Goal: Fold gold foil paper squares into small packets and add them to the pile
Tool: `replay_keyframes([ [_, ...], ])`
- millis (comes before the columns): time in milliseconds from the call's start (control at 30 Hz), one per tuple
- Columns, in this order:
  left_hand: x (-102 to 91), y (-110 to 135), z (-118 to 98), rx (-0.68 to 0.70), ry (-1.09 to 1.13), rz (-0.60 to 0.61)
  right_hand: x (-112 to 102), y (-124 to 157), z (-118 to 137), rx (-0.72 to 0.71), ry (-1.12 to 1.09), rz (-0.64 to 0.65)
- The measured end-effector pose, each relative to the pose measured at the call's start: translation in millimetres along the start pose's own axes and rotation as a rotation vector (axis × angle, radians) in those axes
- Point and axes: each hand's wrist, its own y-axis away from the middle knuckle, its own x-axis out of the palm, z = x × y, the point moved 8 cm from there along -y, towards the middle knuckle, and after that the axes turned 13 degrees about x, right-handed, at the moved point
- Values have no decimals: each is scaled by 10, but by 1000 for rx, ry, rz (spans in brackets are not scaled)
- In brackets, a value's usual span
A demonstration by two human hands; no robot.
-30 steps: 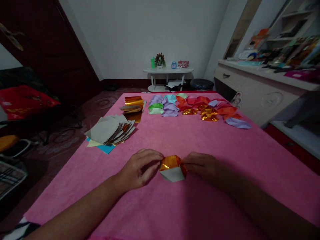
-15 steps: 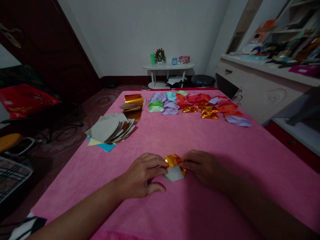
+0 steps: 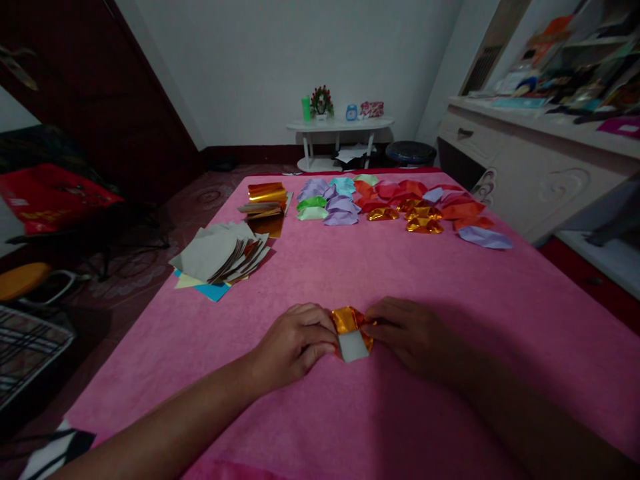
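A small folded piece of gold foil paper (image 3: 351,331), white on its underside, rests on the pink tablecloth (image 3: 380,413) near me. My left hand (image 3: 295,343) pinches its left edge with curled fingers. My right hand (image 3: 407,330) presses and grips its right edge, fingers closed on the fold. Both forearms reach in from the bottom of the view.
A fanned stack of paper sheets (image 3: 223,257) lies at the left. Gold foil sheets (image 3: 266,200) and rows of folded purple, green, red and gold paper shapes (image 3: 390,203) line the far edge. A white dresser (image 3: 530,173) stands at the right, a small white table (image 3: 337,133) by the far wall.
The paper piece has been squeezed narrower between my hands, which moved closer together. The white flap looks smaller. The camera tilted slightly.
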Motion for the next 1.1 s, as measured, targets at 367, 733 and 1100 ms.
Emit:
replay_keyframes([
  [367,29,24,-74,58,-209,12,4,-28,-14,41,-16,16],
  [733,34,17,-147,71,-354,88,76,-15,-88,68,-28,-46],
  [1100,-38,-34,32,-96,-191,-73,87,-78,-269,452,-235,52],
])
